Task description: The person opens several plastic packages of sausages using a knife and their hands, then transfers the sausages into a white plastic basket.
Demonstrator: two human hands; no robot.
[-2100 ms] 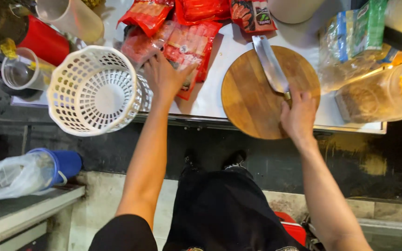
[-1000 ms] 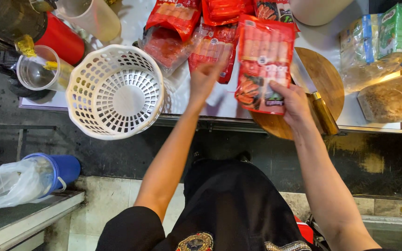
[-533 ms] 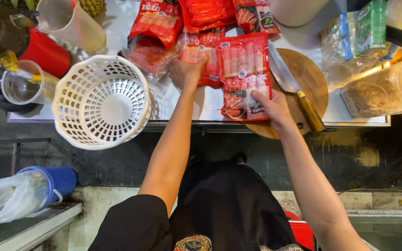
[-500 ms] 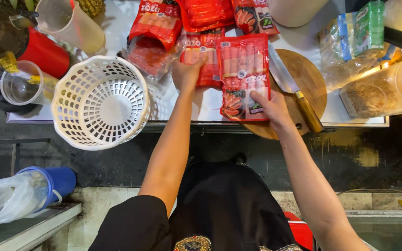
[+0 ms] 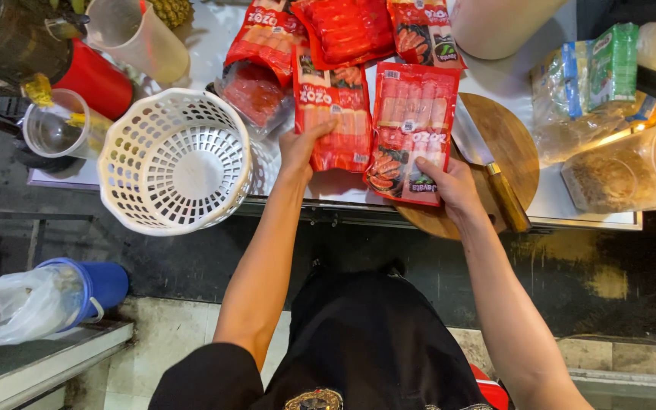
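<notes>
My left hand grips the lower edge of a red sausage pack lying on the counter. My right hand holds a second red sausage pack by its bottom corner, over the left part of a round wooden cutting board. A cleaver with a wooden handle lies on the board, partly hidden under that pack. More red sausage packs are piled further back.
A white plastic basket overhangs the counter's front edge at left. Behind it stand a clear pitcher, a red cup and a small glass. Bagged goods and a clear jar sit at right. A blue bin is on the floor.
My right hand let go of the cleaver and picked up a sausage pack, bringing it over the board. My left hand took hold of another pack beside it.
</notes>
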